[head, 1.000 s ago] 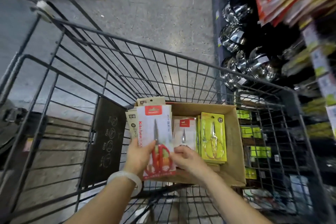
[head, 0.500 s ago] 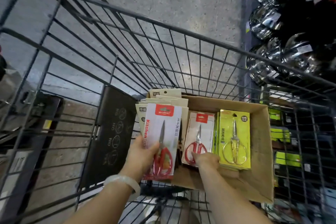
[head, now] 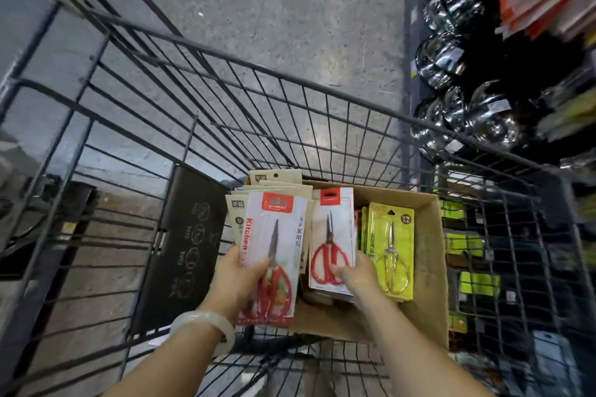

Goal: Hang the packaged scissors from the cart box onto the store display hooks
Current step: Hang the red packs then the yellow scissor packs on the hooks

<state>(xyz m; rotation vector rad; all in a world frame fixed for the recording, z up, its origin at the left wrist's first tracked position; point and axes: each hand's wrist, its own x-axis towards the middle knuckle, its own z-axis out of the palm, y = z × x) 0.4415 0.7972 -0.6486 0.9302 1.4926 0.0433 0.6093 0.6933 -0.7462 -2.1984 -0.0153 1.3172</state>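
Your left hand is gripping a stack of scissor packs at the left edge of the cardboard box in the cart. Your right hand is pinching a red-handled pack standing inside, beside the yellow packs.

I count two red-handled scissors packs: one Kitchen pack, one smaller pack. One yellow pack of gold scissors on top, more behind, number unclear. One cardboard box, one wire cart.
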